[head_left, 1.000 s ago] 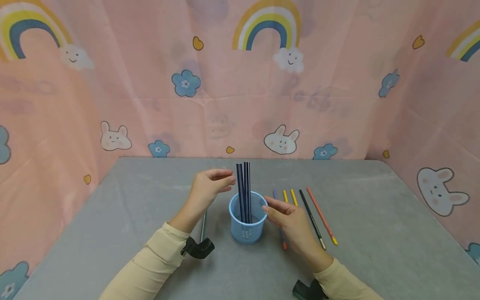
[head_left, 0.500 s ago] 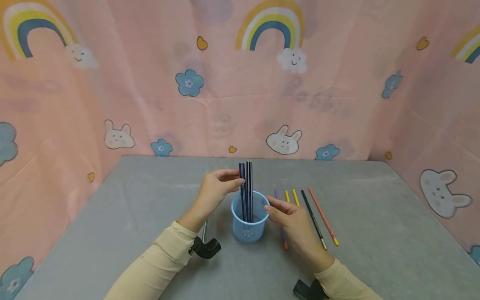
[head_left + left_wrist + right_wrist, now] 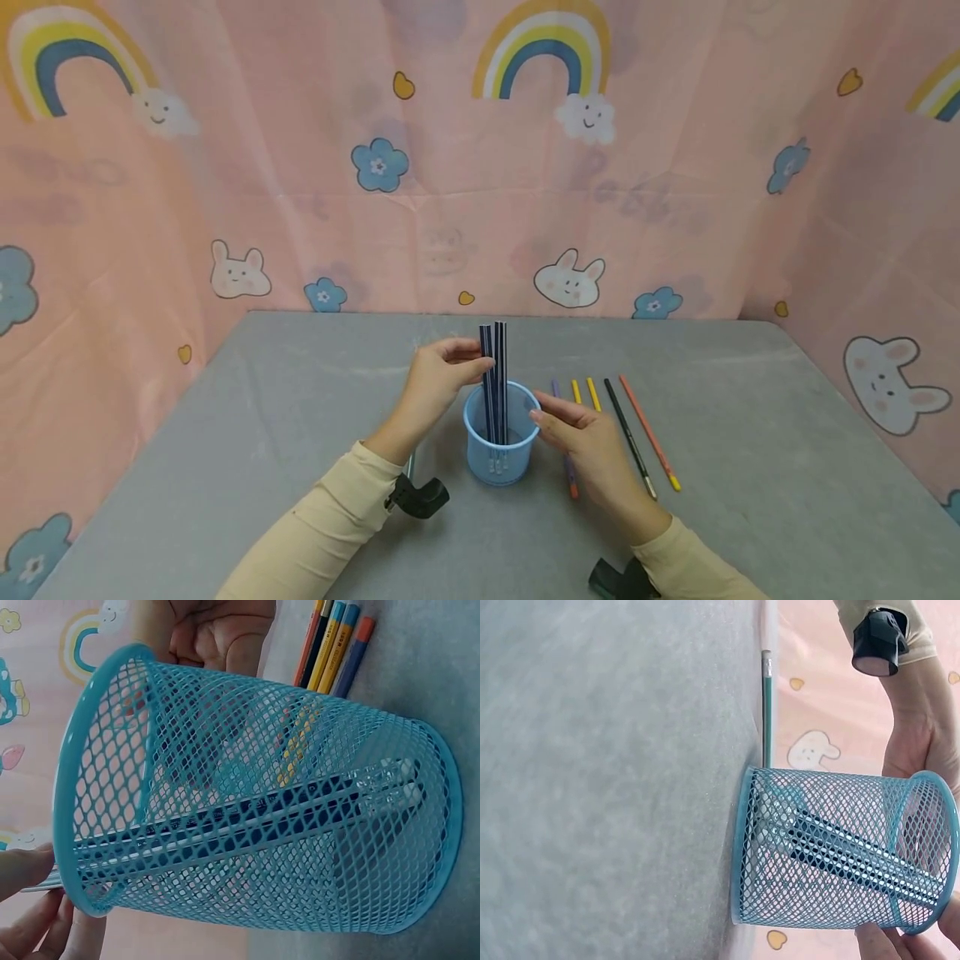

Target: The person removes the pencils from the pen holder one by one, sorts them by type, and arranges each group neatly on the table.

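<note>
A light blue mesh pencil cup [image 3: 500, 462] stands upright on the grey table, holding several dark blue pencils with white stripes [image 3: 495, 392]. Their silver-and-white ends [image 3: 397, 784] point down inside the cup. My left hand [image 3: 431, 383] reaches in from the left and pinches the pencils between thumb and fingers above the rim. From the right, my right hand [image 3: 596, 450] grips the cup near its rim; its fingers [image 3: 877, 945] press on the mesh wall. The left fingertips are partly hidden behind the pencils in the head view.
Right of the cup lie a purple pencil [image 3: 572, 482], two yellow pencils [image 3: 592, 394], a dark green one [image 3: 630, 437] and an orange-red one [image 3: 651, 433]. A teal pencil [image 3: 767, 720] lies left of the cup, partly behind my left wrist. A pink curtain [image 3: 450, 208] hangs behind the table.
My left hand has moved right from just beside the dark striped pencils and taken hold of them. The right hand stays at the cup, and the head view has shifted slightly.
</note>
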`<state>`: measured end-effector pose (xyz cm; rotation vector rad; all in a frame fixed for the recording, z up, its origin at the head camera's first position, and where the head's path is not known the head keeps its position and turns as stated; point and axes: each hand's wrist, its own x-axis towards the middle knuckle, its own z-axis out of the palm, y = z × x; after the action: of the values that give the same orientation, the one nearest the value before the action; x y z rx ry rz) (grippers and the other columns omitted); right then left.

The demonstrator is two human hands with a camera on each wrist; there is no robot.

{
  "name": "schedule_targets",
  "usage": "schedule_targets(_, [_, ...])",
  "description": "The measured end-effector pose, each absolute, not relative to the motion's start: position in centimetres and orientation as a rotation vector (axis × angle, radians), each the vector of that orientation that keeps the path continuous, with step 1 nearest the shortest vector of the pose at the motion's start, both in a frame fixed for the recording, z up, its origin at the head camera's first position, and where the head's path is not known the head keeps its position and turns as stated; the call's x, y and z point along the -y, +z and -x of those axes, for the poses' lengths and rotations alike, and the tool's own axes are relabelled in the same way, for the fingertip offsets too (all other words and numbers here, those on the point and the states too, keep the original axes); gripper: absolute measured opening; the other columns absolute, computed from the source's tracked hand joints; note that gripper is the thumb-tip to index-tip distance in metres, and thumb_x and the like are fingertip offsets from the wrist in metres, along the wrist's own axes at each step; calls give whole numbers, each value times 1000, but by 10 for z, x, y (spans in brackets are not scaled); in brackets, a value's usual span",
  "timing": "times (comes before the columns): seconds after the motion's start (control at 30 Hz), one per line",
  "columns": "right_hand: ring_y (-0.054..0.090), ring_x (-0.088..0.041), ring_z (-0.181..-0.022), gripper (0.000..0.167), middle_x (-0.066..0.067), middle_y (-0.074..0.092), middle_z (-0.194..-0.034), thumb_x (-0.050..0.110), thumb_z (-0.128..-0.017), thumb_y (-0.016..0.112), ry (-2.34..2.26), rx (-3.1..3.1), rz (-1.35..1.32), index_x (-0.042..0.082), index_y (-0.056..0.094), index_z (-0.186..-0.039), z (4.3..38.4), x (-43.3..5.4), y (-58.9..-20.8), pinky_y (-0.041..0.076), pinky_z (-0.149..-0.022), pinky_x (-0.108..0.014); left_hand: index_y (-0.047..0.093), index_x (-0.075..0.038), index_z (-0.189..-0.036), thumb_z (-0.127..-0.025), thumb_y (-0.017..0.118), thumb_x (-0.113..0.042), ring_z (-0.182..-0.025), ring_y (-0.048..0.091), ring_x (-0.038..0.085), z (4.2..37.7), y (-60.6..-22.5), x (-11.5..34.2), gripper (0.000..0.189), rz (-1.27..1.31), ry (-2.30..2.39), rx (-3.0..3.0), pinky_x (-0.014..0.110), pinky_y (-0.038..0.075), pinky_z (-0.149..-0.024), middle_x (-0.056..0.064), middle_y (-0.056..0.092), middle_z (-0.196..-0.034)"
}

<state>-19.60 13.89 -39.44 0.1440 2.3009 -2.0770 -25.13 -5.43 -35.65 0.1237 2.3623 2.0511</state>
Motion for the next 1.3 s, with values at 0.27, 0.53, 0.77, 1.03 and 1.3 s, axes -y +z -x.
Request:
schedule_targets(0.27, [68,-18,-113,38,-17,65,-133,16,-94,69,-2071,-2306,-153,3,65,-130,196,-139,-394,58,-91,-33,69,1,-114,-88,75,-9,-91,70,16,251,-358,54,28,-112,2032,-2386,29,63,-81,16,71,-107])
schedule_targets(0.53, [69,-15,-110,38,-16,65,-133,16,-94,69,-2085,-2297,-153,4,65,-130,196,-139,-394,58,-91,-33,69,2,-111,-89,74,-7,-91,70,17,249,-353,53,25,-110,2058,-2382,30,63,-81,17,70,-107])
schedule_targets(0.77, [69,-14,-110,39,-16,65,-133,17,-94,70,-2081,-2289,-145,4,65,-130,195,-140,-394,57,-92,-34,70,1,-110,-89,74,-8,-90,70,16,246,-345,54,24,-102,2059,-2407,30,63,-81,15,70,-106])
schedule_targets(1.03, [69,-15,-112,38,-15,66,-132,16,-93,70,-2064,-2291,-153,5,66,-129,197,-140,-395,57,-92,-35,70,1,-112,-90,73,-9,-92,71,17,244,-332,59,24,-123,2073,-2402,31,63,-83,15,70,-108])
schedule_targets(1.3, [68,-15,-112,37,-14,66,-131,16,-94,70,-2062,-2291,-140,5,66,-129,198,-140,-396,58,-91,-33,70,0,-110,-90,73,-11,-93,71,19,243,-319,63,23,-180,2060,-2425,33,62,-86,14,70,-108])
